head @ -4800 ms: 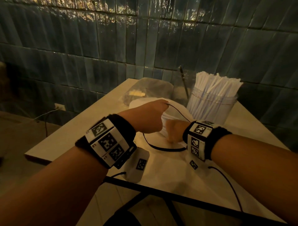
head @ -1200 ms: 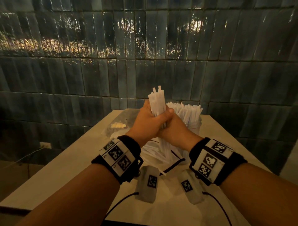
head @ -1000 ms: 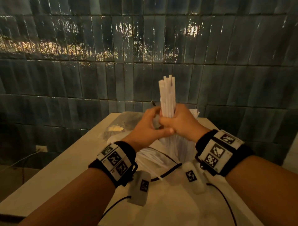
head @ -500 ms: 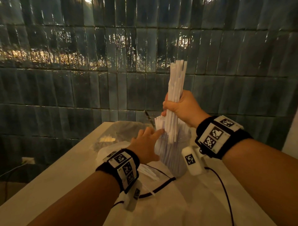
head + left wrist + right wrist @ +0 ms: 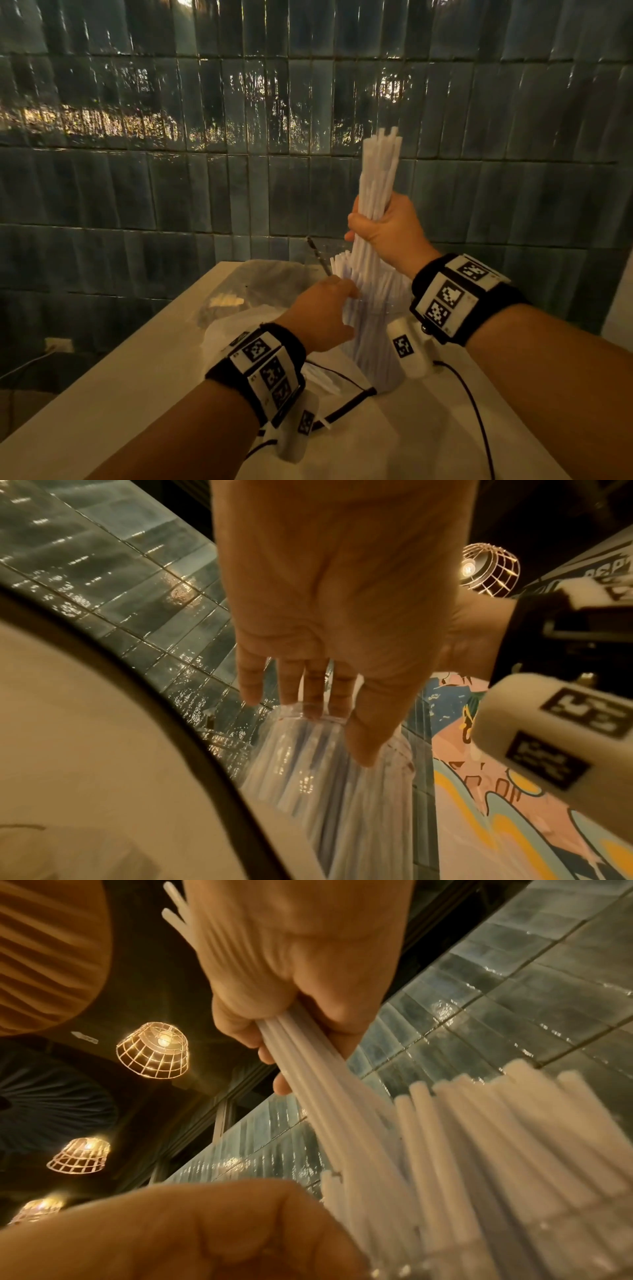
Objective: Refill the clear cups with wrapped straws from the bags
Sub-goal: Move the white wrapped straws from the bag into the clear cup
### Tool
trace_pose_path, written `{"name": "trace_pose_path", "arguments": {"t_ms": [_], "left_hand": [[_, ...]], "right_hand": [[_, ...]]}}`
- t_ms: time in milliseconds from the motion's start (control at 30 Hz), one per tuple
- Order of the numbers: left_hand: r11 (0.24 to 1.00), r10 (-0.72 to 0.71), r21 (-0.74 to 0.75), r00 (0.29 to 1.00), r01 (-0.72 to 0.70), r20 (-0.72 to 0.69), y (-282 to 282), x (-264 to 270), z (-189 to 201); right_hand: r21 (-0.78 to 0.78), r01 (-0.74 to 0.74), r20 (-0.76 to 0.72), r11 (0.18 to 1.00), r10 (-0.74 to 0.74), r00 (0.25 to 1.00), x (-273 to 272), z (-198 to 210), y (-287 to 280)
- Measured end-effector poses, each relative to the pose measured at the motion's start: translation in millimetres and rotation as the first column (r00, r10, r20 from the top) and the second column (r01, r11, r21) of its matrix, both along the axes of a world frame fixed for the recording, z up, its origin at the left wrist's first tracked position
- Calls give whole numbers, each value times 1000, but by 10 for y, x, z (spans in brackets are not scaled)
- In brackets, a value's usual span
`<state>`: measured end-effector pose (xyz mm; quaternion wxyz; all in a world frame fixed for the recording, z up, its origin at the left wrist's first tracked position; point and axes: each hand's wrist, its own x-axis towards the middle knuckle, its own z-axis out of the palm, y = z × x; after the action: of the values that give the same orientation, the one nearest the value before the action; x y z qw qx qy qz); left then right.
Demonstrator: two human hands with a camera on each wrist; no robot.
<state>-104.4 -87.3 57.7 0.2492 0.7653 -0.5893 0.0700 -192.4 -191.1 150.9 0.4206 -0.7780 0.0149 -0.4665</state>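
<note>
A bundle of white wrapped straws (image 5: 378,171) stands nearly upright in my right hand (image 5: 370,226), which grips it round the middle. Its lower ends reach down among the straws in the clear cup (image 5: 376,356), which is packed full. My left hand (image 5: 342,301) holds the cup near its rim. In the left wrist view the fingers (image 5: 311,691) lie behind the cup (image 5: 325,777) and the thumb lies on its wall. The right wrist view shows my right hand (image 5: 291,1042) clenched on the bundle (image 5: 308,1085) above the cup's straws (image 5: 496,1137).
A white bag (image 5: 236,329) with loose straws lies open left of the cup, a clear bag (image 5: 267,281) behind it. A dark pen-like stick (image 5: 318,255) stands by the tiled wall (image 5: 171,171). Black cables (image 5: 346,406) cross the pale table (image 5: 102,394).
My right hand lifted the bundle out of both hands' grip and carried it right, over the cup. The left hand let go of the straws and took hold of the cup.
</note>
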Motion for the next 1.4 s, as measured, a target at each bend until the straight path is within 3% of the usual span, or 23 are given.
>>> {"name": "trace_pose_path", "arguments": {"t_ms": [200,333,533,700,833,967,1067,1133,1267,1333,1400], "left_hand": [[998,39,40,999,-39,1,40,-48,37],[997,61,56,998,-61,9,34,-99,67],[992,79,95,996,-82,36,47,-130,105],[990,76,116,996,-81,46,82,-109,123],[990,72,118,996,-79,58,77,-115,136],[992,67,102,995,-74,68,74,-119,135],[991,71,104,994,-79,79,71,-126,136],[990,68,114,994,-78,85,62,-140,139],[990,77,108,992,-88,98,37,-176,140],[991,87,93,992,-95,93,29,-180,134],[992,93,82,992,-100,81,30,-183,133]], "right_hand": [[173,-21,152,985,-5,988,-88,38,-26],[87,-50,56,995,46,997,-126,-33,26],[132,-35,36,991,31,999,-101,-104,-54],[158,39,61,987,-49,997,-22,-190,-159],[102,161,-66,982,-155,986,109,-406,-204],[-42,358,-187,933,-359,914,203,-618,-255],[-263,509,-300,820,-571,764,229,-683,-278],[-382,518,-338,765,-637,693,209,-722,-278],[-384,378,-467,843,-530,708,106,-673,-300],[-262,310,-535,914,-405,742,82,-593,-316],[-94,259,-506,961,-270,819,77,-527,-323]]}}
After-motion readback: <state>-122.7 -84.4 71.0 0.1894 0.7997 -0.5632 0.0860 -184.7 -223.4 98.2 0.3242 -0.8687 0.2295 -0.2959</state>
